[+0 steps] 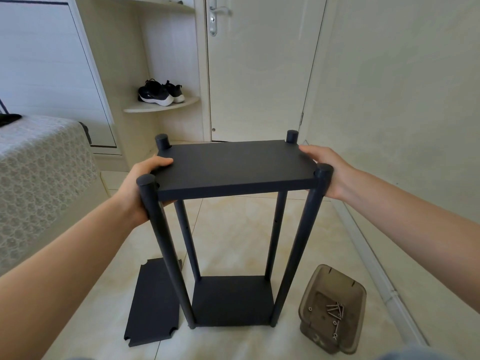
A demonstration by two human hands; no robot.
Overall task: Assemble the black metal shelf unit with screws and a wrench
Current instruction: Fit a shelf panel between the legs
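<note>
Black metal shelf unit (301,237) stands upright on the tiled floor (233,344); four posts join its top board (233,165) and bottom board. Left hand (141,188) grips the top board's left edge, thumb on top. Right hand (327,170) holds the right edge, fingers mostly hidden. Loose black panel (153,302) lies flat, left of the unit's base. Smoky plastic tub (355,289) holding screws (336,309) sits right of the base.

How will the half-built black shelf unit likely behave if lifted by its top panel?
Probably light for its size: the left hand and right hand hold the shelf unit by its top panel. Likely wobbly, as a loose panel lies unfitted on the floor. Tall and narrow on slim posts, it may tip if pushed.
</note>
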